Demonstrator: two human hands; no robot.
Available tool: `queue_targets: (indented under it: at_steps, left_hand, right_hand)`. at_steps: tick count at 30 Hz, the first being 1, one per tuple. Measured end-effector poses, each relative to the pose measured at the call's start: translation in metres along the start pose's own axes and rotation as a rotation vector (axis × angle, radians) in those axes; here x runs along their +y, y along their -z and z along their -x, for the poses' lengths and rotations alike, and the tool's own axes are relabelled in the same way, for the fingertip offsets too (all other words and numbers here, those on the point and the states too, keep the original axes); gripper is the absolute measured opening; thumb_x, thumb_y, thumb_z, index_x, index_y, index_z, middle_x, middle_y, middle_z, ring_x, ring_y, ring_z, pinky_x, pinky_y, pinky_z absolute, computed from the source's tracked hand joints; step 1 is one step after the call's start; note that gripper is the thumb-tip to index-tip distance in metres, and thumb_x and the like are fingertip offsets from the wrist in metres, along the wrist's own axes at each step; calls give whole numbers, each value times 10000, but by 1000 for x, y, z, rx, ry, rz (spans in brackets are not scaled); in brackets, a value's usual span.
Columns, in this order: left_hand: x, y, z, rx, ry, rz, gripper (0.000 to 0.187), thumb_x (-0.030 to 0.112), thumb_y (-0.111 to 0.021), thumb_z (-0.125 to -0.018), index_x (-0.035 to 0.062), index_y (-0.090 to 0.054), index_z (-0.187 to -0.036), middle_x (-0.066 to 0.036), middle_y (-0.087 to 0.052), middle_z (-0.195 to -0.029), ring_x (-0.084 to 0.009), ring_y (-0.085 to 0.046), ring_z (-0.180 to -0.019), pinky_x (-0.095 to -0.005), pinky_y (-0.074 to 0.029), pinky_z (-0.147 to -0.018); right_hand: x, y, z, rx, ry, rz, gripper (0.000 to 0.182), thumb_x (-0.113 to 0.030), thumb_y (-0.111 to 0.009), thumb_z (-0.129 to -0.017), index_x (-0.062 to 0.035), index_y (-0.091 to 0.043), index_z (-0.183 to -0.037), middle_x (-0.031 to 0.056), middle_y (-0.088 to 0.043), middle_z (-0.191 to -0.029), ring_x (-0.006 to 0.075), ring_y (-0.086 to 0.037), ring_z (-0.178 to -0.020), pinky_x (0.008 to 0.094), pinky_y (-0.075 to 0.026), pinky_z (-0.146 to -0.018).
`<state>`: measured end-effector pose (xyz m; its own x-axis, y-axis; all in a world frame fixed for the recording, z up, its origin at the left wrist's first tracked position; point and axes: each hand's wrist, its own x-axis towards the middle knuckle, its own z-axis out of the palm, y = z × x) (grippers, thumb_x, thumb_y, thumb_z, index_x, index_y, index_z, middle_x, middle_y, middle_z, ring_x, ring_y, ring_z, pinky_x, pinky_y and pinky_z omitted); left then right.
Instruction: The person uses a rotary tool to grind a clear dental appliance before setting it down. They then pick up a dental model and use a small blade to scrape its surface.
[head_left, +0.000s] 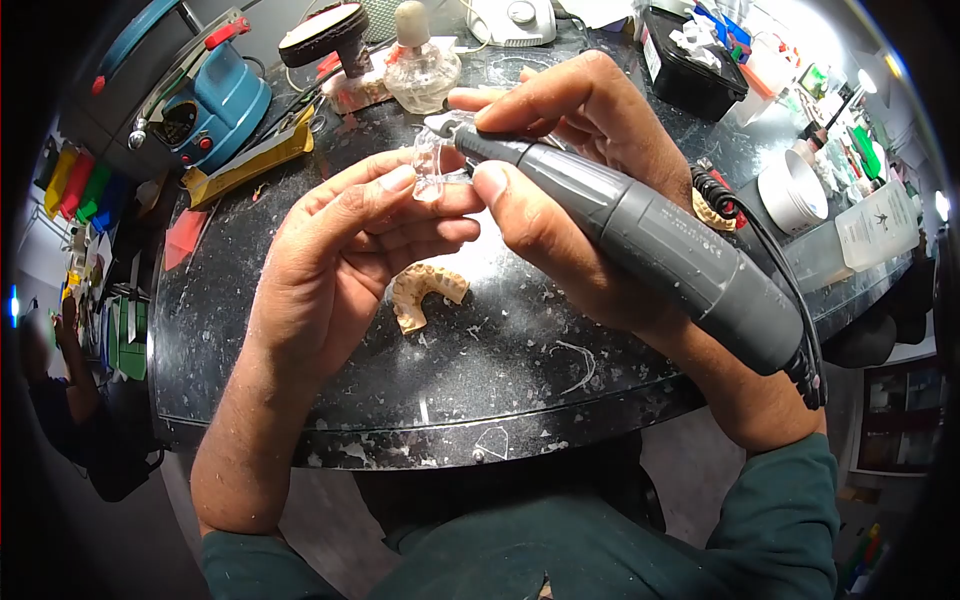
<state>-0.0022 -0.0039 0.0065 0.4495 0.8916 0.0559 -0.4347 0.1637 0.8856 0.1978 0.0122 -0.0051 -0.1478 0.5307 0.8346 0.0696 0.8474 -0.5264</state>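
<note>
A clear plastic dental tray [428,165] is pinched between the thumb and fingers of my left hand [350,230]. My right hand [570,190] grips a dark grey rotary handpiece [650,225], its tip pointing left and meeting the upper part of the clear tray. A coiled black cable trails from the handpiece's rear. Below the hands, a cream dental arch model [408,305] lies on the black, dust-specked table [480,400]. Whether the tip is spinning cannot be made out.
Behind the hands stand a glass burner [422,80] and a round-topped stand [335,50]. A blue machine [215,110] and a yellow strip [250,165] are at back left. On the right are a black bin [690,65], a white tub [792,190] and a clear bottle [875,225]. Another person sits far left.
</note>
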Motion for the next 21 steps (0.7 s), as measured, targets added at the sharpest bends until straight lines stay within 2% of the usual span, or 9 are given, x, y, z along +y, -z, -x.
queue_targets:
  at_steps: [9,12,14,18,20,21]
  left_hand:
    - [-1,1,0,5,11,-4,382,198,-547,-950,-65,-551,-1227,-205,-673,-1083,-297,-676,-992,-382,-505,-954]
    - [-1,1,-1,19,16,-1,372,186,-550,-948,-62,-553,-1225,-201,-673,-1082,-295,-677,-991,-382,-507,-952]
    - [-1,2,-1,7,7,2,364,180,-550,-949,-61,-555,-1222,-200,-674,-1080,-292,-677,-990,-378,-509,-950]
    - [-2,3,0,-4,-21,-10,357,168,-555,-951,-61,-558,-1225,-199,-674,-1077,-275,-680,-980,-355,-511,-944]
    - [-3,2,-2,8,-30,-36,362,167,-559,-951,-61,-556,-1233,-202,-674,-1078,-263,-679,-981,-345,-512,-940]
    - [-2,2,-3,19,-39,-62,367,166,-562,-951,-61,-553,-1240,-204,-673,-1079,-252,-679,-981,-334,-513,-937]
  right_hand:
    - [0,3,-1,-70,66,56,392,-250,-801,-746,-34,-582,-990,76,-593,-903,164,-642,-828,278,-520,-745]
    - [0,2,0,-27,-8,5,383,-242,-795,-746,-31,-587,-989,76,-588,-912,166,-639,-828,277,-520,-750]
    - [3,3,0,-78,81,32,387,-243,-790,-751,-27,-586,-998,75,-586,-923,165,-634,-825,276,-519,-751]
    - [-1,4,-3,-41,80,22,380,-250,-784,-757,-25,-589,-994,72,-589,-911,163,-631,-827,276,-518,-757]
    - [-14,13,-5,-222,-20,90,267,-100,-629,-872,16,-517,-1084,140,-611,-1041,246,-621,-1100,350,-478,-964]
    - [-15,12,-4,-221,-20,90,267,-100,-629,-872,16,-517,-1084,140,-611,-1041,246,-621,-1100,350,-478,-964]
